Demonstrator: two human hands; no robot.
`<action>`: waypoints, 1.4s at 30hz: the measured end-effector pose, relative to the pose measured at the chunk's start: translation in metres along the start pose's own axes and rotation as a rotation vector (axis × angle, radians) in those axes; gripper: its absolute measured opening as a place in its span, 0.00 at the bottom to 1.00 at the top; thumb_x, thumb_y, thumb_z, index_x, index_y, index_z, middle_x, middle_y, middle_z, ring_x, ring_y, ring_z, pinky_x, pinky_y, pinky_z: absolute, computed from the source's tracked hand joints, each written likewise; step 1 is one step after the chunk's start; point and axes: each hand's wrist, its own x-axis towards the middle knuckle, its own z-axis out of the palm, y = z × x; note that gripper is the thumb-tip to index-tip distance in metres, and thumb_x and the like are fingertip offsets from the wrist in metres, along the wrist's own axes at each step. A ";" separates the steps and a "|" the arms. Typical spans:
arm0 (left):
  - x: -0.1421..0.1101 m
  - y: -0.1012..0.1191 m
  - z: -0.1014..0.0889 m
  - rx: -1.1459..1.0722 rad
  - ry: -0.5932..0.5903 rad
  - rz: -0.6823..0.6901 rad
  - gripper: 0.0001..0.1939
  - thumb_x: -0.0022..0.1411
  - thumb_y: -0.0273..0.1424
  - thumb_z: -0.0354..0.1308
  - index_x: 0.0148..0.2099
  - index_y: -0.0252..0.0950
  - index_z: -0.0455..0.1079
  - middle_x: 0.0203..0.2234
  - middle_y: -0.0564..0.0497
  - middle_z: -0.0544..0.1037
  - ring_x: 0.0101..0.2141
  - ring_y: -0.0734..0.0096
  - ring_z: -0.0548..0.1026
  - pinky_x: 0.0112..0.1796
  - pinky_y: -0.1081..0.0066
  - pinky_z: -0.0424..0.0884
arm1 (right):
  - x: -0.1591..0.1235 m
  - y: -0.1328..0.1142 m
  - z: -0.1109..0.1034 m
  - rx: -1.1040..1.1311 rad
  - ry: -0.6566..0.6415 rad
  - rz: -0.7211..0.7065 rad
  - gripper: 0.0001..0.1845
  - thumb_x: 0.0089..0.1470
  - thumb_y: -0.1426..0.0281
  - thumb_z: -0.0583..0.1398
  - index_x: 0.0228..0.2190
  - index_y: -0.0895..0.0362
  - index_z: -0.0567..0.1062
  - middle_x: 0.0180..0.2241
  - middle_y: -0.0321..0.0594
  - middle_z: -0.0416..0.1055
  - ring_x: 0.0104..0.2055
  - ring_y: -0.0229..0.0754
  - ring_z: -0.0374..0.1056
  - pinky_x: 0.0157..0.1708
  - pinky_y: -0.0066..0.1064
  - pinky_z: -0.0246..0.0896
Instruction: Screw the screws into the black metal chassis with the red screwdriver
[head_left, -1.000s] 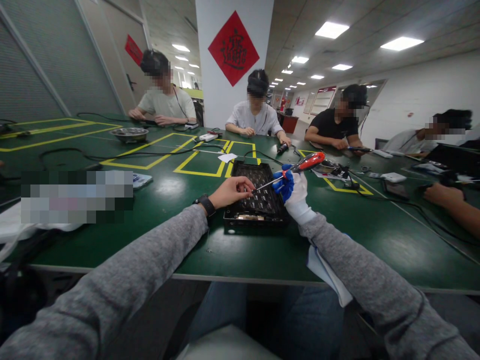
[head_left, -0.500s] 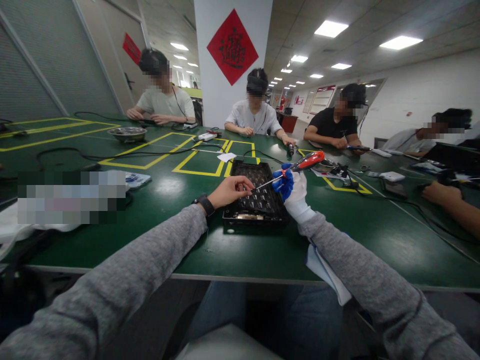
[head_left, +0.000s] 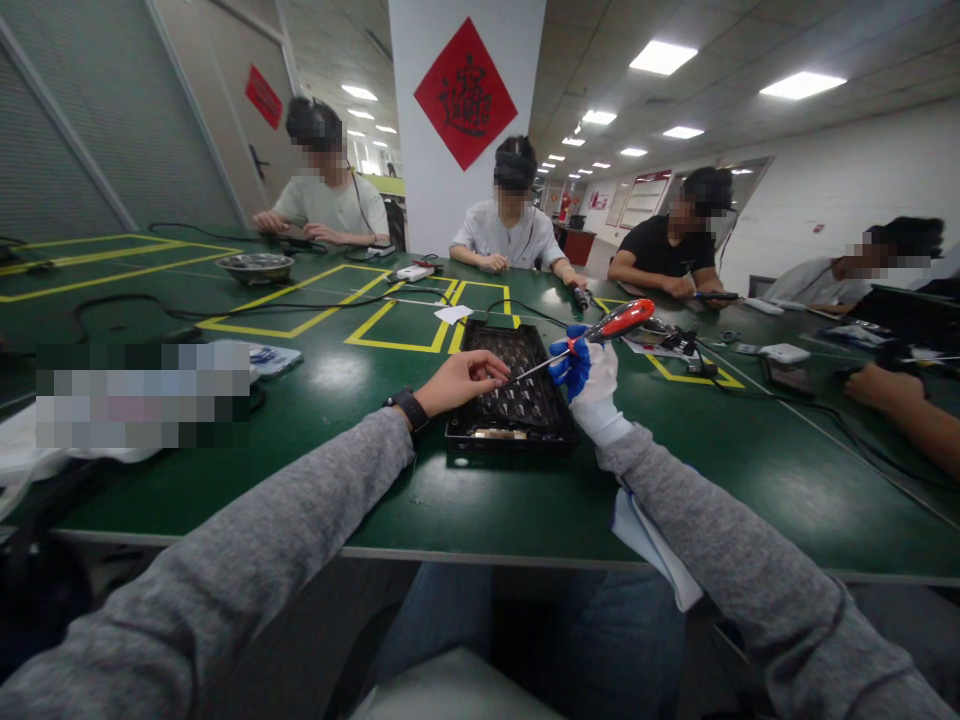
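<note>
My right hand (head_left: 592, 385), in a white glove with blue fingertips, is closed around a screwdriver (head_left: 624, 318) with a red and grey handle. Its thin shaft slants down and left, and the tip is beside the fingertips of my left hand (head_left: 465, 382). That hand is bare, with a dark watch at the wrist; thumb and fingers are pinched together, and whatever they hold is too small to name. Both hands are over a black open case (head_left: 517, 435) with rows of small shiny pieces inside and a brass-coloured strip along its near end.
A metal bowl (head_left: 256, 267) stands on the green table (head_left: 360, 500) at the far left. Behind the case lie a white paper scrap (head_left: 453, 314) and cables. A white cloth (head_left: 656, 550) hangs over the near edge. Several people sit around the table; tools and parts lie to the right.
The screwdriver and my right hand have shifted slightly to the right. The fingers of my left hand have moved a little near the tip. The case has stayed in place.
</note>
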 end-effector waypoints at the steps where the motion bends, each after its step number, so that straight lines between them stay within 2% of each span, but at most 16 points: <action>1: 0.000 0.001 -0.001 -0.028 0.015 -0.007 0.15 0.53 0.35 0.58 0.41 0.31 0.71 0.30 0.49 0.75 0.26 0.78 0.67 0.28 0.76 0.63 | 0.000 -0.001 -0.001 0.012 -0.001 0.004 0.12 0.49 0.63 0.54 0.35 0.56 0.66 0.22 0.33 0.70 0.16 0.31 0.62 0.12 0.22 0.55; 5: -0.002 0.006 -0.005 -0.060 0.037 -0.003 0.19 0.59 0.40 0.49 0.35 0.30 0.74 0.27 0.49 0.74 0.28 0.75 0.68 0.31 0.74 0.64 | 0.001 -0.004 -0.002 0.090 -0.038 0.077 0.10 0.47 0.65 0.55 0.32 0.58 0.67 0.19 0.33 0.68 0.16 0.30 0.62 0.13 0.19 0.55; 9: -0.006 0.016 -0.003 0.000 -0.079 0.032 0.29 0.63 0.43 0.41 0.27 0.30 0.76 0.20 0.48 0.72 0.24 0.75 0.66 0.30 0.73 0.62 | 0.001 -0.005 -0.002 0.104 -0.100 0.162 0.11 0.44 0.65 0.57 0.30 0.58 0.67 0.17 0.34 0.68 0.17 0.31 0.62 0.12 0.18 0.54; 15: -0.009 0.024 0.001 0.006 -0.200 0.080 0.34 0.65 0.44 0.34 0.28 0.29 0.77 0.18 0.49 0.71 0.23 0.76 0.65 0.32 0.73 0.61 | -0.003 -0.005 0.001 0.096 -0.160 0.197 0.12 0.43 0.66 0.57 0.31 0.59 0.67 0.18 0.34 0.70 0.15 0.31 0.62 0.11 0.19 0.57; 25: -0.009 0.025 0.002 0.033 -0.243 0.078 0.35 0.65 0.44 0.32 0.30 0.30 0.77 0.19 0.49 0.71 0.24 0.76 0.66 0.32 0.73 0.61 | -0.004 -0.005 0.003 0.092 -0.175 0.185 0.11 0.41 0.68 0.57 0.31 0.60 0.67 0.18 0.35 0.70 0.14 0.31 0.62 0.09 0.19 0.54; 42: -0.008 0.022 0.003 0.012 -0.274 0.048 0.36 0.65 0.46 0.32 0.29 0.30 0.77 0.22 0.47 0.74 0.26 0.75 0.67 0.32 0.73 0.63 | -0.006 -0.005 0.003 0.074 -0.201 0.187 0.11 0.41 0.68 0.57 0.30 0.59 0.67 0.19 0.34 0.70 0.15 0.31 0.63 0.10 0.19 0.54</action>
